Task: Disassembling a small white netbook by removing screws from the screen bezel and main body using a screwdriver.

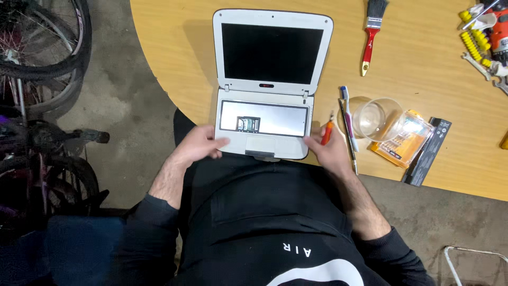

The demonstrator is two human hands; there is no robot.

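Laptop [267, 85] stands open, keyboard removed. Left hand [198, 145], fingers loosely curled and empty, steadies its front-left corner. Right hand [330, 148] grips an orange screwdriver [327, 131], likely needed inside the exposed tray.

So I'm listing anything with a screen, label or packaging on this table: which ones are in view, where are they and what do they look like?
Laptop screen: table's near edge, between both hands; dark rectangle, white frame, switched off.
Screwdriver bit case: right of the laptop, beside a clear cup; flat clear orange box.
Black bar: right of that case; long, slim, small pale label at its far end.
Right hand holds a small orange screwdriver.
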